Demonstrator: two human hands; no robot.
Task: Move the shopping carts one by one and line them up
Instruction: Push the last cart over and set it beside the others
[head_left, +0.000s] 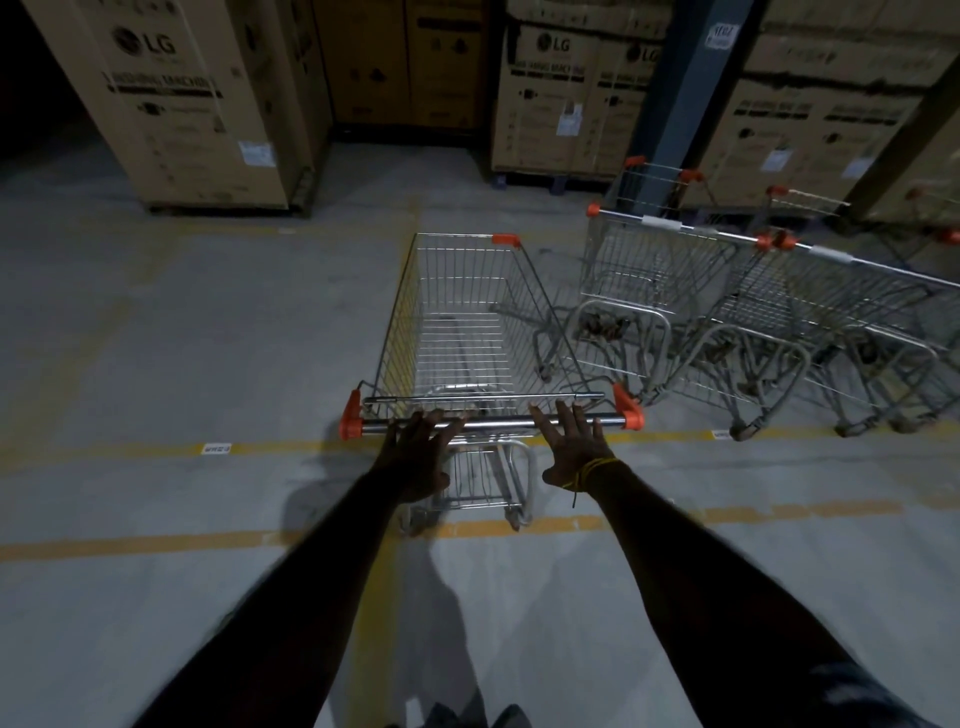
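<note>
1. Cart (470, 317): wire basket with orange corners, standing on the grey floor (182, 338) across a yellow line, just left of the parked carts (727, 312).
2. Left hand (418, 457): grip wide, straight fingers laid over the handle bar (493, 422).
3. Right hand (571, 449): grip wide, fingers spread, tips at the bar.
4. Cartons (182, 104): stacked behind.
</note>
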